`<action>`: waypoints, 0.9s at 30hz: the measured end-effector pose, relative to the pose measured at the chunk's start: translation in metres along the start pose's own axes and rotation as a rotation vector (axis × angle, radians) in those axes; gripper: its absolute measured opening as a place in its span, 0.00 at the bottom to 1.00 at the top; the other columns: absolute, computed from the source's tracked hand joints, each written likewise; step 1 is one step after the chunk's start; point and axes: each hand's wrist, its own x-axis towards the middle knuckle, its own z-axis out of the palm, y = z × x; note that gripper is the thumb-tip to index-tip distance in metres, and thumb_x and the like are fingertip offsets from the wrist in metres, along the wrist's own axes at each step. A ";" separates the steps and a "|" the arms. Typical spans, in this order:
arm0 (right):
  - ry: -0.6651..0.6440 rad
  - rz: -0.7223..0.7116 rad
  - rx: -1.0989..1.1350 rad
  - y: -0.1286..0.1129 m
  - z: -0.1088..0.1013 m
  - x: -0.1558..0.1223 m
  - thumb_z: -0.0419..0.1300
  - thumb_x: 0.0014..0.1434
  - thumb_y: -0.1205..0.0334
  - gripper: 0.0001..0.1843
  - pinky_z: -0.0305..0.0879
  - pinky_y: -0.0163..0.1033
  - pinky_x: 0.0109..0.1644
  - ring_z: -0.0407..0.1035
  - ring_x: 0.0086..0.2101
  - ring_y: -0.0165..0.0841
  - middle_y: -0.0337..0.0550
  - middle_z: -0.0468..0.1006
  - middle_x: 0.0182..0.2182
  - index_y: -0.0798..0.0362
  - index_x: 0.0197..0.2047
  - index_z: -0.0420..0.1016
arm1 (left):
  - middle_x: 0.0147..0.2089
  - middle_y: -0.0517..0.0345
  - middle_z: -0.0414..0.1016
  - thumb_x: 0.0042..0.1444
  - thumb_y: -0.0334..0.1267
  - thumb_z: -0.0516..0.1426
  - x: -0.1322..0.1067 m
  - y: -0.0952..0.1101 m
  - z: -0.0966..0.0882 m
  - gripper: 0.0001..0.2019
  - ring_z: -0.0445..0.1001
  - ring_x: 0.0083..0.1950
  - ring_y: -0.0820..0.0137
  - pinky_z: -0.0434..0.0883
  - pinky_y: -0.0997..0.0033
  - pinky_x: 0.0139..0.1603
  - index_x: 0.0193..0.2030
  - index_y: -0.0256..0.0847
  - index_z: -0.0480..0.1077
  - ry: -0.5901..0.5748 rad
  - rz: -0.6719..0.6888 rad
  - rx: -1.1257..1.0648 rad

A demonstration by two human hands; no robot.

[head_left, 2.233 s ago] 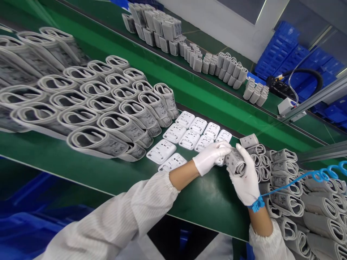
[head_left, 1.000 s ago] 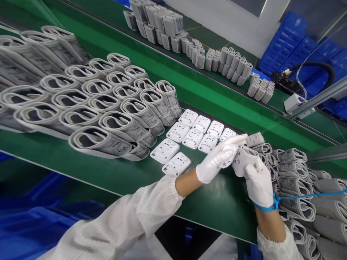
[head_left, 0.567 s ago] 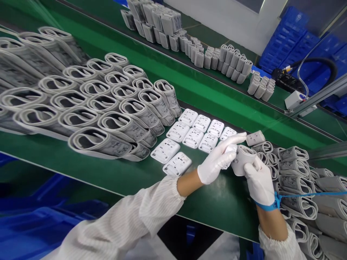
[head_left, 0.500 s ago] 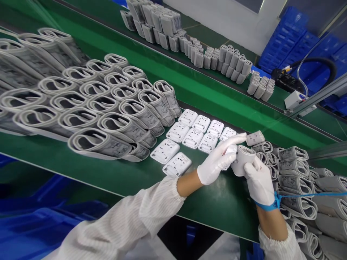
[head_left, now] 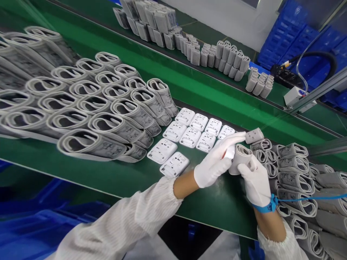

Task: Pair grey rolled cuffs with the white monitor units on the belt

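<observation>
My right hand (head_left: 256, 180), in a white glove with a blue wrist strap, is closed around a rolled grey fabric cuff (head_left: 241, 157). My left hand (head_left: 215, 160), also gloved, has its fingers stretched toward the far side. Between its thumb and fingers it holds a small white plastic device (head_left: 230, 152), mostly hidden by the glove. The device is close against the left side of the cuff; whether they are joined cannot be seen. Left of my hands, several white devices (head_left: 175, 131) lie in rows with their slotted backs up.
Rolled cuffs with printed patterns (head_left: 105, 126) stand massed on the green table (head_left: 211, 202) at left. More rolled grey cuffs (head_left: 295, 180) are stacked at right, one small cuff (head_left: 254, 135) nearest my left fingertips. Beyond, cuffs (head_left: 233, 59) line a second shelf. Blue crates (head_left: 287, 43) stand behind.
The view has shifted slightly. The cuff has turned a little in my right hand, showing more of its rolled end. Both hands remain close together around the device and cuff.
</observation>
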 end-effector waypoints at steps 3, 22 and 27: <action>0.012 0.006 0.031 0.000 0.003 -0.002 0.81 0.56 0.43 0.28 0.77 0.53 0.65 0.80 0.56 0.50 0.49 0.88 0.55 0.51 0.52 0.85 | 0.82 0.40 0.62 0.77 0.64 0.51 -0.001 0.001 0.002 0.36 0.59 0.84 0.45 0.55 0.40 0.86 0.80 0.43 0.64 -0.006 0.031 0.039; 0.346 -0.580 -0.591 0.026 0.015 -0.019 0.70 0.69 0.61 0.27 0.66 0.66 0.79 0.59 0.77 0.53 0.51 0.62 0.79 0.44 0.69 0.76 | 0.78 0.41 0.72 0.73 0.60 0.61 0.017 0.013 -0.016 0.36 0.70 0.80 0.46 0.65 0.47 0.82 0.78 0.40 0.70 -0.234 -0.405 -0.111; 0.290 -0.665 -0.770 0.026 0.011 -0.019 0.65 0.68 0.71 0.24 0.60 0.71 0.81 0.55 0.79 0.54 0.51 0.63 0.78 0.45 0.65 0.78 | 0.71 0.43 0.79 0.66 0.51 0.69 0.026 0.017 -0.025 0.32 0.77 0.73 0.48 0.74 0.53 0.73 0.73 0.41 0.76 -0.257 -0.516 -0.143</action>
